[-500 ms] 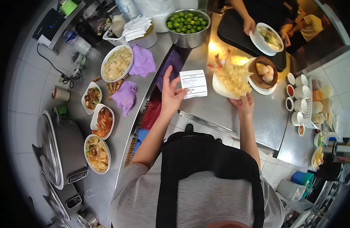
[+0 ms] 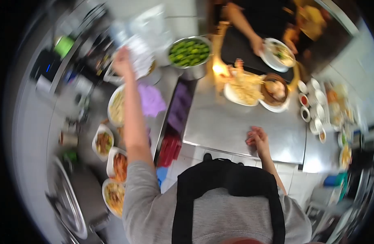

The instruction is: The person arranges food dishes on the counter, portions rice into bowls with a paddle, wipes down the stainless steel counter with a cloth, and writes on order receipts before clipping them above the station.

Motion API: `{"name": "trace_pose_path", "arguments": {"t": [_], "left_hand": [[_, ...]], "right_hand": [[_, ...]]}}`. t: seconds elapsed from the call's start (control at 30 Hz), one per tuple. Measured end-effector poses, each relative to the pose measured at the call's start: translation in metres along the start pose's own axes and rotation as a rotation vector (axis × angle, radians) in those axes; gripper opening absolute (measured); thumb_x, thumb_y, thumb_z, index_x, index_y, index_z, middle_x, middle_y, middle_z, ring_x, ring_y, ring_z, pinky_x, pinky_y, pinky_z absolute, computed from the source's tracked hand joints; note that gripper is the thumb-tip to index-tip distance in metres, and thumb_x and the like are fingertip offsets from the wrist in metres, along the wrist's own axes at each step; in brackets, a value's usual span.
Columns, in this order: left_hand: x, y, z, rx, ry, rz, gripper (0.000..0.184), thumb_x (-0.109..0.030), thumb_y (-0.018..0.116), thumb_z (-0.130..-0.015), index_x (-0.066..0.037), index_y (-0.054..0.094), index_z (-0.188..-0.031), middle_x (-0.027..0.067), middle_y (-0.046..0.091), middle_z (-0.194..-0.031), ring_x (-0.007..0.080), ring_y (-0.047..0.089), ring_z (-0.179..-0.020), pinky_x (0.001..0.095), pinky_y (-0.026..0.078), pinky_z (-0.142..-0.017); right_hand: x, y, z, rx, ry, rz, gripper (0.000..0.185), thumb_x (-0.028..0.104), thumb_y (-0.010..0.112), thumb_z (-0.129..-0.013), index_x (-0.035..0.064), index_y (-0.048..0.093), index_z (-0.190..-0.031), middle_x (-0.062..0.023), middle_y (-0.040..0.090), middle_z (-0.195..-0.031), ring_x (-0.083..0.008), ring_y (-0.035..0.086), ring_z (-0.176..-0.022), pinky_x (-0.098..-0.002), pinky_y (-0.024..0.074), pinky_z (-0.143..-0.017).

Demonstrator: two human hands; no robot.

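Two hands sit well apart: the left hand (image 2: 122, 63), its grip too blurred to tell, is nearer, with the white papers (image 2: 140, 52) just to its right; the right hand (image 2: 258, 141), loosely curled around nothing visible, has tempura (image 2: 244, 90) ahead across the table (image 2: 219, 126).

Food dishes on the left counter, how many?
4. A pale dish partly behind the left forearm; then, going down the view, a dish with greens, a reddish dish and the lowest dish. The arm may hide more.
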State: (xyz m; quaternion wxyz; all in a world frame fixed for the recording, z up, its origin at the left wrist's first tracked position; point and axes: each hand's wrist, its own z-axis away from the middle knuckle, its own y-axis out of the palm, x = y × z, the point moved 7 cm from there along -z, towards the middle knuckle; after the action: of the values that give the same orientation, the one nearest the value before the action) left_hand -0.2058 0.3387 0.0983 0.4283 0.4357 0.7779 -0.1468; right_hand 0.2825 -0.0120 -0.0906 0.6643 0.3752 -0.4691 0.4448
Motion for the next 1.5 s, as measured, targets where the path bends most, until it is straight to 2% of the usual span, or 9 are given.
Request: {"name": "trace_pose_path", "arguments": {"t": [0.27, 0.4, 0.47, 0.57, 0.7, 0.87, 1.1, 1.23, 1.5], "left_hand": [[0.079, 0.012, -0.088, 0.223, 0.479, -0.783, 0.027, -0.015, 0.063, -0.075, -0.006, 0.065, -0.1, 0.0128, 0.067, -0.083, 0.0209, 0.06, -0.061, 0.0335, 0.048, -0.064], [0.062, 0.009, -0.056, 0.16, 0.107, -0.569, 0.03, -0.023, 0.06, -0.078, -0.003, 0.064, -0.1, 0.0156, 0.065, -0.092, 0.0252, 0.062, -0.08, 0.0355, 0.047, -0.075], [0.094, 0.025, -0.036, 0.499, 0.118, -1.256, 0.032, -0.025, 0.06, -0.078, -0.001, 0.064, -0.099, 0.0163, 0.065, -0.091, 0.0241, 0.062, -0.08, 0.034, 0.047, -0.074], [0.091, 0.023, -0.004, 0.581, -0.015, -1.304, 0.035, -0.021, 0.059, -0.078, -0.001, 0.06, -0.107, 0.0152, 0.062, -0.101, 0.0238, 0.061, -0.084, 0.0341, 0.049, -0.073], [0.142, -0.051, -0.026, 0.099, -0.391, -0.106, 0.048, -0.006, 0.065, -0.073, -0.006, 0.049, -0.118, 0.0134, 0.053, -0.11, 0.0287, 0.056, -0.091, 0.0345, 0.053, -0.068], [0.054, -0.062, 0.041, -0.191, -0.443, -0.054, 0.05, 0.007, 0.061, -0.072, -0.015, 0.051, -0.116, 0.0038, 0.055, -0.075, 0.0118, 0.049, -0.057, 0.0226, 0.038, -0.045], [-0.022, -0.081, 0.101, -0.159, -0.412, -0.001, 0.047, 0.006, 0.048, -0.081, -0.017, 0.052, -0.122, 0.0043, 0.058, -0.085, 0.0088, 0.052, -0.057, 0.0164, 0.04, -0.044], [-0.031, -0.11, 0.104, -0.144, -0.427, -0.019, 0.031, -0.003, 0.049, -0.084, -0.007, 0.057, -0.114, 0.0055, 0.059, -0.106, 0.008, 0.056, -0.065, 0.0168, 0.047, -0.053], [-0.034, -0.117, 0.055, -0.111, -0.358, 0.101, 0.027, -0.014, 0.064, -0.079, -0.012, 0.062, -0.106, -0.002, 0.064, -0.093, 0.0049, 0.057, -0.069, 0.0171, 0.043, -0.053]], "right_hand": [[-0.001, -0.073, 0.061, -0.254, -0.012, 0.041, 0.024, 0.012, 0.05, -0.087, -0.0005, 0.051, -0.108, -0.008, 0.06, -0.085, -0.0107, 0.058, -0.062, -0.0235, 0.0493, -0.054], [0.014, -0.154, 0.096, -0.472, -0.109, 0.1, 0.023, 0.012, 0.05, -0.086, -0.001, 0.053, -0.106, -0.0068, 0.06, -0.079, -0.0105, 0.057, -0.057, -0.0237, 0.0484, -0.051], [0.023, -0.207, 0.112, -0.621, -0.13, 0.064, 0.023, 0.011, 0.051, -0.085, -0.0012, 0.054, -0.104, -0.0066, 0.06, -0.077, -0.0109, 0.057, -0.055, -0.024, 0.048, -0.049], [0.027, -0.322, 0.142, -0.882, -0.189, -0.091, 0.026, 0.015, 0.049, -0.084, -0.001, 0.054, -0.105, -0.01, 0.06, -0.081, -0.015, 0.058, -0.057, -0.0264, 0.0501, -0.052], [0.012, -0.48, 0.184, -1.147, -0.266, -0.192, 0.037, 0.016, 0.051, -0.082, 0.0022, 0.048, -0.115, -0.0106, 0.06, -0.09, -0.0196, 0.059, -0.074, -0.03, 0.0513, -0.067], [-0.058, -0.702, 0.153, -1.152, -0.231, -0.795, 0.04, 0.017, 0.045, -0.088, -0.0078, 0.035, -0.117, -0.025, 0.049, -0.111, -0.0355, 0.056, -0.095, -0.0385, 0.0546, -0.075], [-0.018, -0.745, 0.145, -1.517, -0.564, -0.726, 0.036, 0.016, 0.054, -0.083, -0.0075, 0.043, -0.108, -0.0212, 0.056, -0.089, -0.0322, 0.06, -0.066, -0.0366, 0.0587, -0.058], [-0.005, -0.729, 0.15, -1.661, -0.567, -0.767, 0.031, 0.001, 0.044, -0.081, -0.0121, 0.041, -0.108, -0.0254, 0.055, -0.097, -0.0355, 0.062, -0.071, -0.041, 0.0595, -0.058], [-0.02, -0.69, 0.201, -1.586, -0.512, -0.587, 0.029, 0.003, 0.048, -0.08, -0.0071, 0.045, -0.107, -0.0218, 0.059, -0.09, -0.0349, 0.063, -0.072, -0.036, 0.0588, -0.058]]}}
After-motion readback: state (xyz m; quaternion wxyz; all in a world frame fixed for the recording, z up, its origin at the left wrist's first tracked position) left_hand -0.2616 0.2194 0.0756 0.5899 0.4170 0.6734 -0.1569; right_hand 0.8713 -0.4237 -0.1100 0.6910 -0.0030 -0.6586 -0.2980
